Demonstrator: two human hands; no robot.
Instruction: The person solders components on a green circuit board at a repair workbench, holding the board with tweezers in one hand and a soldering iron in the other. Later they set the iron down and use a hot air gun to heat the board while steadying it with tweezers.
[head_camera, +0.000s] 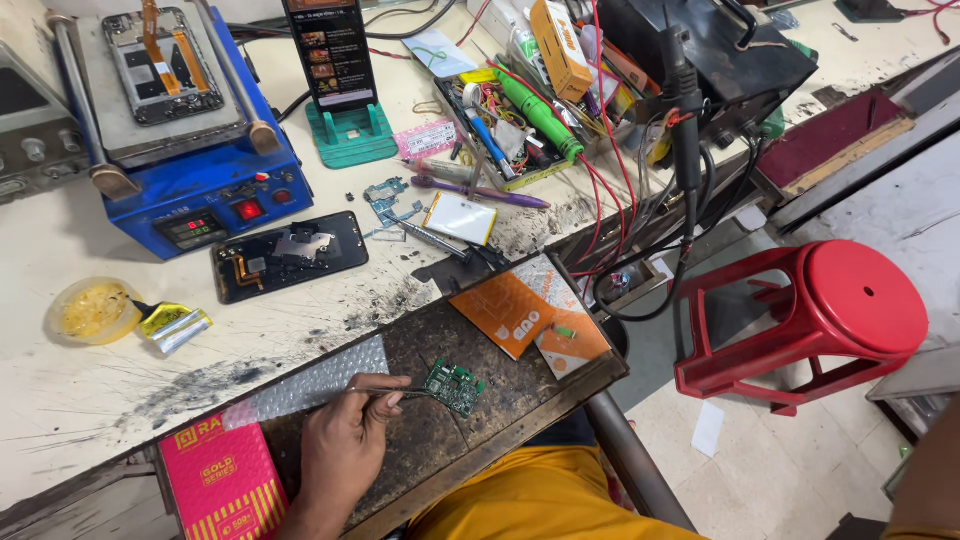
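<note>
My left hand (340, 450) grips thin metal tweezers (385, 391) whose tips touch a small green circuit board (454, 387). The board lies on a dark, scorched work mat (430, 440) at the front of the bench. My right hand is out of frame; only a bare forearm (930, 470) shows at the right edge. An opened black phone (290, 256) with its insides exposed lies further back on the white bench.
A strip of bubble wrap (310, 385) and a pink box (220, 485) lie left of my hand, orange cards (515, 310) to the right. Behind stand a blue heating machine (200, 170), a phone on a green stand (348, 130), a cluttered tool tray (510, 130) and a red stool (830, 310).
</note>
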